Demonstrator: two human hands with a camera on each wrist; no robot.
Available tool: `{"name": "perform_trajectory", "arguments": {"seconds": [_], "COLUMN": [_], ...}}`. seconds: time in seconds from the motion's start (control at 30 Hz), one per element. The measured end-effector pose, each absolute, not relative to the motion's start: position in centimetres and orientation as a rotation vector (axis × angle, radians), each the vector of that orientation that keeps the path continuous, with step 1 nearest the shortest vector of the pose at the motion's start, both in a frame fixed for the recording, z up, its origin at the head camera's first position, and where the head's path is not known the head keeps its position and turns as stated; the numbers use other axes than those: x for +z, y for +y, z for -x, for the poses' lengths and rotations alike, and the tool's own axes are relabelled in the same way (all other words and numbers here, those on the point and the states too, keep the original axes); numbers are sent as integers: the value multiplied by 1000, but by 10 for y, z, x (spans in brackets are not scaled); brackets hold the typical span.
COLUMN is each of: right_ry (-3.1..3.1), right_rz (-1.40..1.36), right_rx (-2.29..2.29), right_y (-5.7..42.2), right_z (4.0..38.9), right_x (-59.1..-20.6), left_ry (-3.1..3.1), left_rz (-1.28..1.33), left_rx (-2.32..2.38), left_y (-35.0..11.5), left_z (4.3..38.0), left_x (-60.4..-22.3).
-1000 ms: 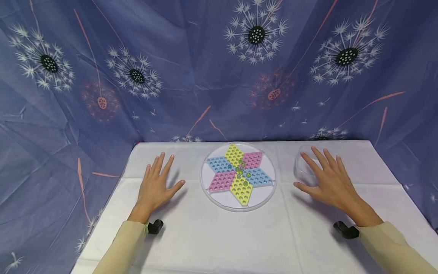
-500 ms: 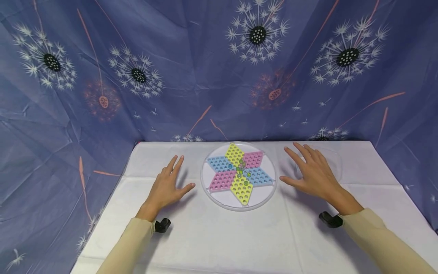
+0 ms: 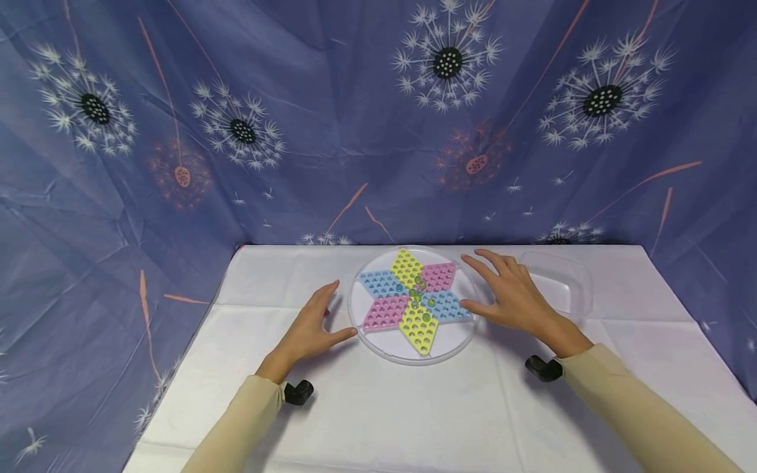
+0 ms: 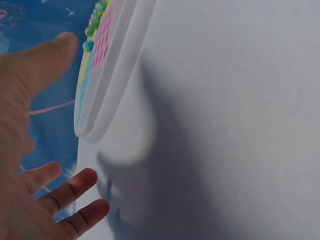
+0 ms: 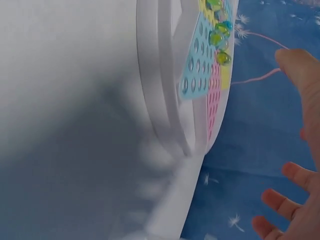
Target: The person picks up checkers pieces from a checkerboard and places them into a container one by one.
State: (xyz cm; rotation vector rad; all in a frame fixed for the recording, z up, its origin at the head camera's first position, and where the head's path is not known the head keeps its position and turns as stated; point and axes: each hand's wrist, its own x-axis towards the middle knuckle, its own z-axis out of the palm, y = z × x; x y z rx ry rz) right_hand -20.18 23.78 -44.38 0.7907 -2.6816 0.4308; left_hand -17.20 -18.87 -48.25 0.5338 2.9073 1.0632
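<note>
On the white worktop (image 3: 426, 414), the round game board (image 3: 386, 340) lies flat near the far edge, where it lay one second ago. Being round, it has no long axis; its near yellow tip (image 3: 418, 334) points to the front, slightly rightward. The clear container (image 3: 582, 282) is now less covered, because the right hand (image 3: 513, 292) moved inward. The left hand (image 3: 307, 334) came in also; both are partly open, holding nothing. I judge they approach the board. Small marbles (image 3: 416, 298) sit around its centre.
</note>
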Motion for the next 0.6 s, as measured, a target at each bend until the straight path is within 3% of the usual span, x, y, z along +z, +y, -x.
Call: {"name": "perform_trajectory", "arguments": {"seconds": [0.6], "right_ry": [-2839], "right_rz": [-790], "right_rx": [944], "right_y": [195], "right_z": [222], "right_x": [-466], "left_ry": [2800], "left_rz": [-421], "left_rx": [1251], "left_y": [-168], "left_z": [178], "left_x": [-496]}}
